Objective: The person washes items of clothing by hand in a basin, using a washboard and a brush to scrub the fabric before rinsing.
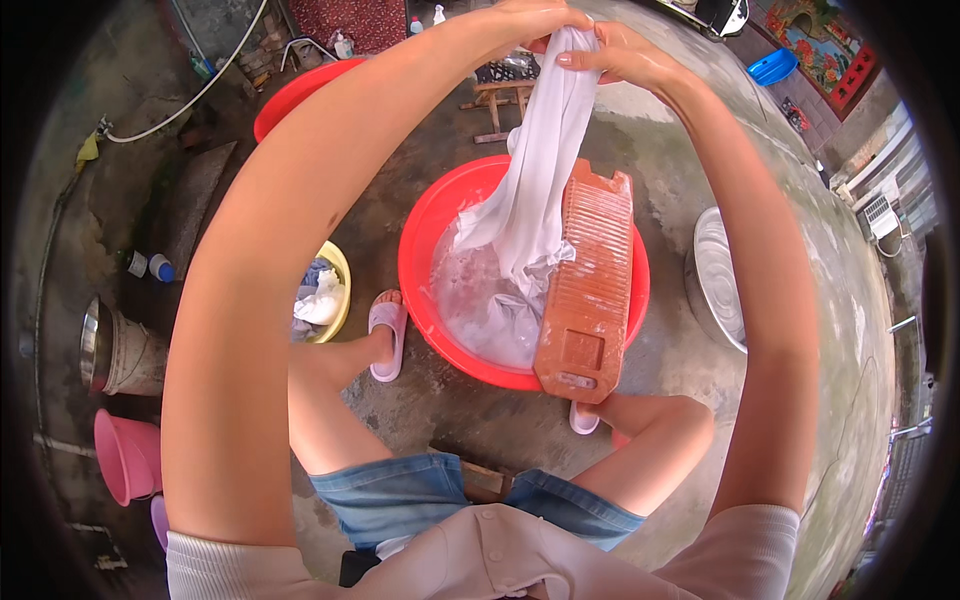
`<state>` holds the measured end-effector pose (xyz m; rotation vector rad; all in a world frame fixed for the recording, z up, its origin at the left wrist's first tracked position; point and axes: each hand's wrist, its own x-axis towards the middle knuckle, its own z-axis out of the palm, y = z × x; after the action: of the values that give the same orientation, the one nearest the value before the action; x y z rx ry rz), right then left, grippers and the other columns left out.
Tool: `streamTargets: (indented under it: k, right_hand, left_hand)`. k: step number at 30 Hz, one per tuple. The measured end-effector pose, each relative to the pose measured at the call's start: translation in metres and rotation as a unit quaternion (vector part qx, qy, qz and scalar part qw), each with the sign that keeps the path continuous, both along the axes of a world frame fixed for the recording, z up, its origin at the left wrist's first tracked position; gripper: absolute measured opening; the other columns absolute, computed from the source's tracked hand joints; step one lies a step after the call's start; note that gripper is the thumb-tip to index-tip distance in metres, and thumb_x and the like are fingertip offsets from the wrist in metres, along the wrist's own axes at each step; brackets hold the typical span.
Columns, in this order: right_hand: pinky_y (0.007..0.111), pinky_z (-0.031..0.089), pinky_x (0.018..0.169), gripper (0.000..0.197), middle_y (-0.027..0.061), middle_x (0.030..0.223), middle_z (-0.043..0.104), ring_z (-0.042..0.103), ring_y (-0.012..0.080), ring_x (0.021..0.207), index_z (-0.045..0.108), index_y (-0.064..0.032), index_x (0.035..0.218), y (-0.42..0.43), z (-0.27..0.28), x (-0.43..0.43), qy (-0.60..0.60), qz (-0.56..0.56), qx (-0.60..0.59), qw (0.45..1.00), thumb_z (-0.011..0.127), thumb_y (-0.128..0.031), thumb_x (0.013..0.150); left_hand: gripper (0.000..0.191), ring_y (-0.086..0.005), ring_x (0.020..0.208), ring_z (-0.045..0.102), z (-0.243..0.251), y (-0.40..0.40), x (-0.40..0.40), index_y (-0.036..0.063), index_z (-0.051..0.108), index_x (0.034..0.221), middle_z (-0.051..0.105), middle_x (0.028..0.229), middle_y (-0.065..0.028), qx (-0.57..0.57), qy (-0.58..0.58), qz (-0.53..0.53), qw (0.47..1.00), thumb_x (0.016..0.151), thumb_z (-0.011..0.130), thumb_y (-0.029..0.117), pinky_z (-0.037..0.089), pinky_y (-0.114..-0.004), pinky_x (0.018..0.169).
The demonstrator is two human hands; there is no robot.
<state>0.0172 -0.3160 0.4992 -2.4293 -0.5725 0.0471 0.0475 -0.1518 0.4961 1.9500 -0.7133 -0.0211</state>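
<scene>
A wet white cloth garment (pixel 547 142) hangs from both hands, raised above a red plastic basin (pixel 420 300). My left hand (pixel 551 19) grips its gathered top, partly hidden at the picture's upper edge. Close beside it, my right hand (pixel 611 56) pinches the same bunched part between thumb and fingers. The garment's lower end reaches down to the cloudy, sudsy water (pixel 465 300), where more white cloth (pixel 514 319) lies. A reddish-brown ribbed washboard (pixel 592 262) leans across the basin's right side, its lower end over the rim.
Left of the basin stands a yellow tub (pixel 345 289) of clothes; a metal basin (pixel 705 277) is on the right. Beyond are a small wooden stool (pixel 495 97) and another red basin (pixel 285 97). A pink bucket (pixel 124 457) and a metal-rimmed pail (pixel 135 356) stand far left.
</scene>
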Motion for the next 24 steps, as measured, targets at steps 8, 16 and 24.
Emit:
streamTargets:
  k: [8, 16, 24]
  right_hand:
    - [0.025, 0.045, 0.083, 0.027, 0.0019, 0.091, 0.064, 0.059, 0.0091, 0.086, 0.064, -0.0064, 0.094, -0.008, -0.013, 0.020, 0.015, -0.035, 0.210, 0.977, 0.067, -0.029, 0.079]
    - [0.029, 0.054, 0.069, 0.017, 0.0081, 0.086, 0.063, 0.063, 0.0170, 0.078, 0.057, -0.0014, 0.098, -0.013, 0.028, 0.013, -0.001, -0.063, 0.528, 0.847, 0.057, -0.010, 0.083]
    - [0.028, 0.051, 0.067, 0.015, 0.0054, 0.080, 0.062, 0.061, 0.0142, 0.073, 0.061, -0.0017, 0.088, 0.024, 0.049, -0.022, -0.073, -0.031, 0.447, 0.891, 0.058, -0.014, 0.081]
  left_hand:
    - [0.064, -0.0185, 0.097, 0.052, -0.160, 0.030, -0.032, -0.0034, 0.045, 0.110, 0.055, 0.104, -0.0138, -0.014, 0.089, 0.012, 0.996, 0.071, 0.073, 0.039, 0.040, -0.030, 0.087]
    - [0.057, -0.0232, 0.096, 0.054, -0.205, 0.021, -0.081, -0.0002, 0.046, 0.111, 0.055, 0.107, -0.0141, 0.015, -0.013, 0.140, 0.990, 0.069, 0.072, 0.029, 0.044, -0.035, 0.079]
    - [0.096, -0.0136, 0.068, 0.058, -0.119, 0.004, -0.074, -0.0011, 0.060, 0.102, 0.064, 0.086, -0.0078, -0.274, 0.425, -0.047, 0.862, 0.079, 0.007, 0.075, 0.047, -0.024, 0.062]
